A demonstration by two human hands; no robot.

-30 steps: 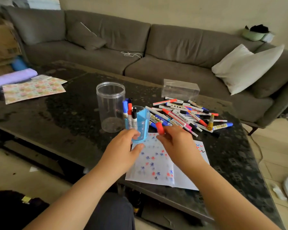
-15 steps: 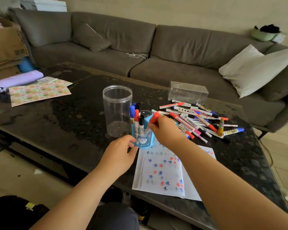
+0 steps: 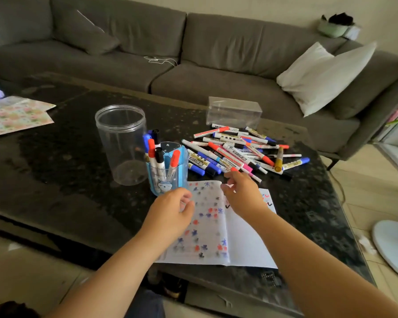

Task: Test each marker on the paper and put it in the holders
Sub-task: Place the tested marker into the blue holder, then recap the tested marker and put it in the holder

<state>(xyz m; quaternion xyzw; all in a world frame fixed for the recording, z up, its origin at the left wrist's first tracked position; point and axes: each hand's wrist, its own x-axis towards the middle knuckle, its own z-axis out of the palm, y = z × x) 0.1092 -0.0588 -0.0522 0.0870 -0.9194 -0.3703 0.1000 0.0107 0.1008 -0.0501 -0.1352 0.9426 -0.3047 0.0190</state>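
A blue pen holder (image 3: 168, 177) stands on the dark table and carries several markers, among them a red-capped marker (image 3: 174, 158) leaning at its right side. Beside it, to the left, is a tall clear jar (image 3: 122, 143) with nothing inside. A heap of loose markers (image 3: 241, 152) lies behind the white test paper (image 3: 207, 228), which is covered in red and blue marks. My left hand (image 3: 170, 214) hovers just below the holder with fingers loosely curled, holding nothing. My right hand (image 3: 244, 193) is over the paper's top edge near the heap, fingers relaxed and holding nothing.
A clear rectangular box (image 3: 233, 111) sits behind the marker heap. Patterned paper sheets (image 3: 14, 115) lie at the table's far left. A grey sofa (image 3: 193, 53) with a white pillow (image 3: 324, 74) runs behind the table (image 3: 55, 180). A white fan base (image 3: 393, 246) is on the floor right.
My right hand dropped the red-capped marker into the blue holder and drew back right toward the heap. My left hand let go of the holder and moved slightly back.
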